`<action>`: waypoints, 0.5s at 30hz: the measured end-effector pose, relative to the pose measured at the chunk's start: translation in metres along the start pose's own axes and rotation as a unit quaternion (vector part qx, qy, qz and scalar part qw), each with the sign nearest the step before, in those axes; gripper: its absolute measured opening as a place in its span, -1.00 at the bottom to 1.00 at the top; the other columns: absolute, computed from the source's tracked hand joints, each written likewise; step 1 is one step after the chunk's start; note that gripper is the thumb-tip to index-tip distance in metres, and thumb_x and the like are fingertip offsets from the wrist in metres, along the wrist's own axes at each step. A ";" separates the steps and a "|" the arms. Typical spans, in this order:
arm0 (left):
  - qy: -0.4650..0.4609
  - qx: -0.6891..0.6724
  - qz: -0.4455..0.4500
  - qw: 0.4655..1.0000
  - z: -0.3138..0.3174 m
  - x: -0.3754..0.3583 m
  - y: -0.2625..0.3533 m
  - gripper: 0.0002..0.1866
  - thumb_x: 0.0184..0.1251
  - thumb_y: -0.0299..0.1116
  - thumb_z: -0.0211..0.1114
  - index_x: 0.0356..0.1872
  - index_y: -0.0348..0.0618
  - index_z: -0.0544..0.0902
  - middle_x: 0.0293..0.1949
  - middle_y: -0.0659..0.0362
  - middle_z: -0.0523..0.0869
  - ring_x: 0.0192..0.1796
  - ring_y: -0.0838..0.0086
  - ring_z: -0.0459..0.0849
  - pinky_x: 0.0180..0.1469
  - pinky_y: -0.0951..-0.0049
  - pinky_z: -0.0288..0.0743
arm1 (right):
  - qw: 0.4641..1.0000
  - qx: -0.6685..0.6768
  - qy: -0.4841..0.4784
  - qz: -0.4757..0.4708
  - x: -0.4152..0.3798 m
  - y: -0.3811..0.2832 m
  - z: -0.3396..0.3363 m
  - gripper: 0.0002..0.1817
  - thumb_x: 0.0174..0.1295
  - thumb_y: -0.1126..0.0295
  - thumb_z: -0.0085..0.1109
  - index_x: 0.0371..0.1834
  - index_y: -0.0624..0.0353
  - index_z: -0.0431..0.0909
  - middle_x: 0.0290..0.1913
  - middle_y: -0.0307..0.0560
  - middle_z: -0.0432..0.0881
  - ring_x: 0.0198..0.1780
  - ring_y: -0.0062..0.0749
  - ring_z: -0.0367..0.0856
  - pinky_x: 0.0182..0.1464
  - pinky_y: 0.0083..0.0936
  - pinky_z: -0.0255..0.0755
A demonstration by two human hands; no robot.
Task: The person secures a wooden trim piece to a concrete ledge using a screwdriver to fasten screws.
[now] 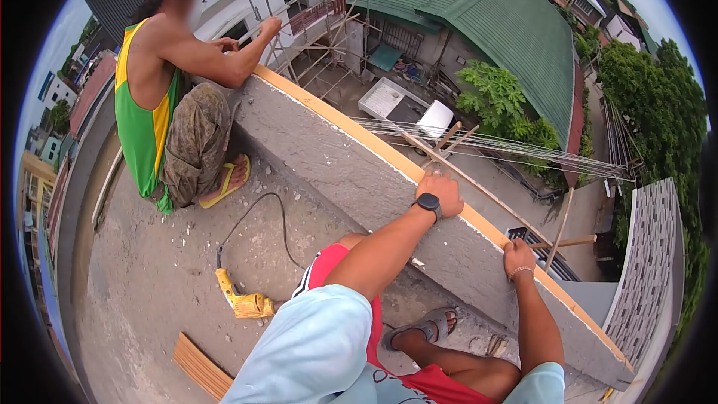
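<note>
A long tan wooden board [378, 148] runs along the outer top edge of a rough concrete parapet [321, 142]. My left hand [440, 193], with a dark watch at the wrist, curls over the board near its middle. Farther right along the same board, my right hand [517, 256] wraps over its edge, a thin bracelet at its wrist. The fingertips of both hands are hidden on the far side. A yellow power drill [243, 299] lies on the concrete floor to the left of my legs, its dark cord curving up and around.
A co-worker in a red cap and green tank top [138, 135] squats at the parapet's far left end. Brown ribbed planks [202, 366] lie on the floor. Beyond the parapet are a drop, bamboo scaffolding [329, 37], wooden braces [490, 194], wires and a green roof [493, 30].
</note>
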State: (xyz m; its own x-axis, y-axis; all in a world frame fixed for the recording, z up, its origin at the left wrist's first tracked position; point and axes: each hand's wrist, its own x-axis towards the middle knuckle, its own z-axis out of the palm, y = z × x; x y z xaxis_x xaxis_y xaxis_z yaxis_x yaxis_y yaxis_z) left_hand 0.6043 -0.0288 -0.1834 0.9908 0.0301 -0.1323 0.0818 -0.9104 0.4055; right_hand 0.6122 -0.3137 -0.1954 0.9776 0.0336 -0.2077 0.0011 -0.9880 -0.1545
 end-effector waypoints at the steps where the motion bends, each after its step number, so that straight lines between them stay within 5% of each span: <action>1: -0.010 -0.002 0.000 1.000 0.000 0.000 0.000 -0.54 0.21 0.00 0.13 -0.11 -0.17 0.68 0.01 -0.06 0.63 0.14 0.14 0.57 0.32 0.11 0.22 | 1.000 0.002 -0.001 0.003 -0.002 -0.003 -0.002 -0.60 0.20 0.11 -0.09 -0.16 0.16 0.62 -0.12 0.24 0.65 -0.01 0.16 0.58 0.06 -0.13 0.41; 7: -0.039 -0.005 -0.003 0.999 0.002 0.005 0.001 -0.46 0.24 0.09 0.12 -0.02 -0.15 0.68 0.12 -0.10 0.56 0.27 0.03 0.43 0.33 0.08 0.18 | 0.999 0.007 -0.022 0.023 -0.009 -0.012 -0.014 -0.58 0.19 0.09 -0.10 -0.13 0.14 0.62 -0.09 0.23 0.64 0.03 0.17 0.57 0.09 -0.12 0.41; 15: -0.022 0.009 -0.005 1.000 0.003 0.002 0.003 -0.46 0.24 0.13 0.11 -0.06 -0.13 0.70 0.06 -0.09 0.59 0.22 0.06 0.47 0.29 0.08 0.21 | 1.000 0.021 -0.013 0.014 -0.009 -0.011 -0.012 -0.58 0.19 0.09 -0.10 -0.12 0.13 0.62 -0.06 0.23 0.64 0.06 0.14 0.55 0.17 -0.15 0.34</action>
State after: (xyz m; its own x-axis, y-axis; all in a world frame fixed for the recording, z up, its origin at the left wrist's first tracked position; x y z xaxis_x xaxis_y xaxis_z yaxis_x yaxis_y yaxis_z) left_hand 0.6058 -0.0329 -0.1847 0.9843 0.0212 -0.1753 0.0888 -0.9175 0.3877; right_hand 0.6057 -0.3054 -0.1803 0.9714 0.0102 -0.2374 -0.0356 -0.9816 -0.1877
